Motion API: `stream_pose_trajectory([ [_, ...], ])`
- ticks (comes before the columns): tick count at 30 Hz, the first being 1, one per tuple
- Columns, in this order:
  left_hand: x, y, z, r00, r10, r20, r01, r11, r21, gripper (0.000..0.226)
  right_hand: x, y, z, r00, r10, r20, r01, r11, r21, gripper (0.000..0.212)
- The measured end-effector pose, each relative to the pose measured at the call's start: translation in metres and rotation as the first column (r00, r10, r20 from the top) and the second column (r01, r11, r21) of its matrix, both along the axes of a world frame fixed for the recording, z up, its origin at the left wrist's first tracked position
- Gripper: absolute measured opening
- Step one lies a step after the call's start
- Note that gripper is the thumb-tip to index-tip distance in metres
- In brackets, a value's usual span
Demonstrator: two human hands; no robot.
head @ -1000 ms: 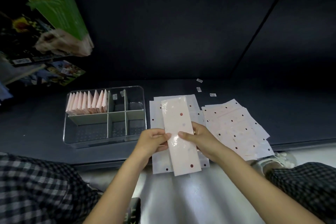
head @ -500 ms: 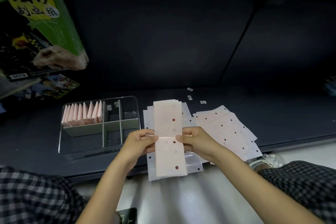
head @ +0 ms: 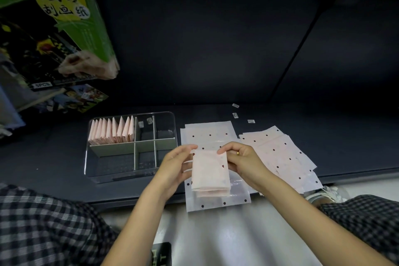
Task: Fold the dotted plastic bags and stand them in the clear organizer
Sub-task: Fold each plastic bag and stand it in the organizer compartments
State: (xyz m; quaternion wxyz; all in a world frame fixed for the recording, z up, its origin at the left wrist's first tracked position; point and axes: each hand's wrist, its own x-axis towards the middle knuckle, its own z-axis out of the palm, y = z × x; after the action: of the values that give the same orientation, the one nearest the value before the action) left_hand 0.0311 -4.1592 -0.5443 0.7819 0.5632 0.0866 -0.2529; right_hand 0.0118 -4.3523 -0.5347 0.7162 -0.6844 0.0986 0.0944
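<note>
While both hands pinch the folded bag (head: 210, 170) by its top corners, left hand (head: 176, 165) and right hand (head: 243, 161) fingers gripping, you hold it above the flat bags (head: 208, 134), likely to set the crease; organizer (head: 129, 177) sits just left.

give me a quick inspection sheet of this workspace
surface: dark shelf, bags overhang its front edge
job's things: folded bag held over flat bag; loose pile to the right; clear organizer with folded bags standing in back-left compartment
clutter: small labels
hands: left hand and right hand both grip the folded bag
cables: nothing seen
surroundings: green box at the left
</note>
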Motion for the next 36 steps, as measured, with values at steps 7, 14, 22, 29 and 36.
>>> stream_pose_trajectory([
  [7, -0.003, -0.007, -0.005, 1.000, 0.019, -0.008, -0.018, 0.991, 0.130, 0.019, 0.004, 0.007, 0.004, 1.000, 0.025, 0.007, -0.025, 0.999, -0.044, 0.030],
  [14, 0.006, -0.001, -0.001, 0.874, -0.132, 0.468, -0.083, 0.908, 0.411, 0.025, 0.018, 0.015, 0.012, 0.938, 0.341, 0.068, -0.258, 0.813, -0.521, 0.013],
  [22, 0.026, 0.045, -0.005, 0.954, -0.193, 0.228, 0.096, 0.920, 0.379, 0.019, 0.043, 0.029, 0.015, 0.977, 0.212, 0.024, -0.199, 0.945, -0.259, 0.010],
  [29, 0.087, 0.085, 0.006, 0.920, -0.292, 0.262, 0.123, 0.848, 0.516, 0.017, 0.082, 0.064, 0.012, 0.965, 0.248, -0.090, -0.262, 0.944, -0.201, 0.017],
  [36, 0.135, 0.157, -0.026, 0.613, -0.788, 0.054, -0.295, -0.165, 0.941, 0.043, 0.126, 0.109, -0.001, 0.986, 0.073, -0.149, -0.078, 0.997, -0.027, 0.014],
])
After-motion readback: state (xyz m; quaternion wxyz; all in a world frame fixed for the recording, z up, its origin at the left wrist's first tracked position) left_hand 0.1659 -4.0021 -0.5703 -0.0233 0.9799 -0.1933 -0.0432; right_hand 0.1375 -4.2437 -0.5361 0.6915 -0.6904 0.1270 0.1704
